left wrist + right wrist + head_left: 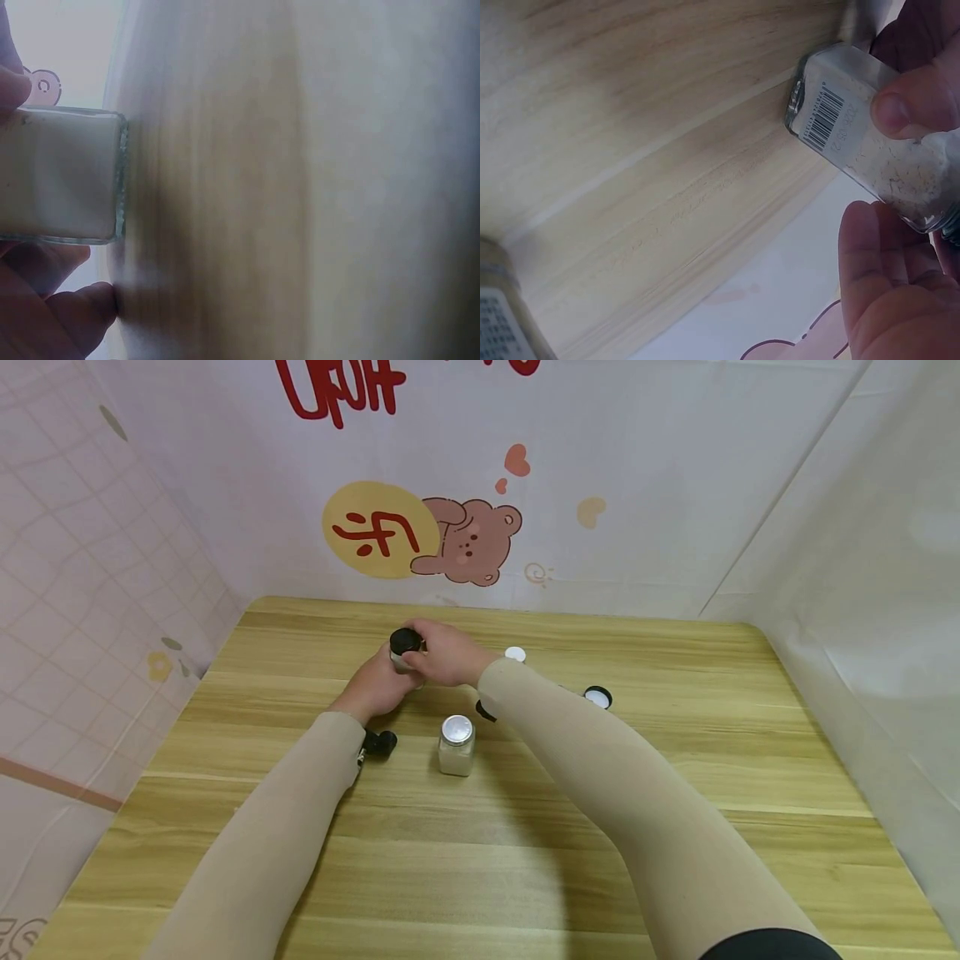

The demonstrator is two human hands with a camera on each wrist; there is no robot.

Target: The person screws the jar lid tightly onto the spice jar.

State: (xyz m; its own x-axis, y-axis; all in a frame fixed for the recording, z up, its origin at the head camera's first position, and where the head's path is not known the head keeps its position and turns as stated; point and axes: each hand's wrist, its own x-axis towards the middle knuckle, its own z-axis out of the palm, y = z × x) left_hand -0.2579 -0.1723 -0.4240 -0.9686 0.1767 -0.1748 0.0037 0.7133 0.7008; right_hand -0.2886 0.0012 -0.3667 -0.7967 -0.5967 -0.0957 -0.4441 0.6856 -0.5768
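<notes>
My left hand (378, 687) grips a square glass jar (862, 142) of pale powder by its body, and the jar's barcode label shows in the right wrist view. On top of that jar is a black lid (405, 641), pinched between the thumb and fingers of my right hand (450, 653). In the left wrist view the glass base (67, 176) appears just off the wood. Closer to me, a second square jar (457, 747) with a silvery white top stands upright on the table.
Behind my right forearm lie a white disc (515, 653) and a black lid with a white inside (597, 697). A black object (485, 711) is partly covered by the right sleeve. The wooden table (465, 877) meets a printed backdrop (637, 560) at its far edge.
</notes>
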